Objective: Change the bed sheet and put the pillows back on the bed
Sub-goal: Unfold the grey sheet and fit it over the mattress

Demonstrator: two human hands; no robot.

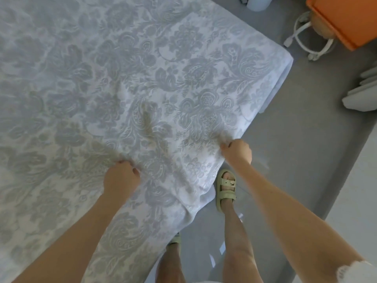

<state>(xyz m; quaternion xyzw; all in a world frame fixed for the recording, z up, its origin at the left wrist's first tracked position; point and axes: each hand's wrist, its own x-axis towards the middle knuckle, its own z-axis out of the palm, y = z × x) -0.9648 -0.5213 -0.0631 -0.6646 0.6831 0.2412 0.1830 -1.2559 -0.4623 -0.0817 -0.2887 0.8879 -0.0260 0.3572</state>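
Across the bed, a pale blue floral bed sheet is lying spread out, its near edge hanging over the side. At left, the left hand is gripping a bunched fold of sheet near that edge, its grip curled tight. Further right, the right hand is pinching the sheet's edge in a closed grip, above the grey floor. The cloth is looking soft, light and limp, and probably creases easily. Holding it along the edge, hands well apart, seems best.

Grey floor is running open beside the bed sheet; a sandalled foot is standing at its near end, while a stool and an orange desk are crowding the far corner.
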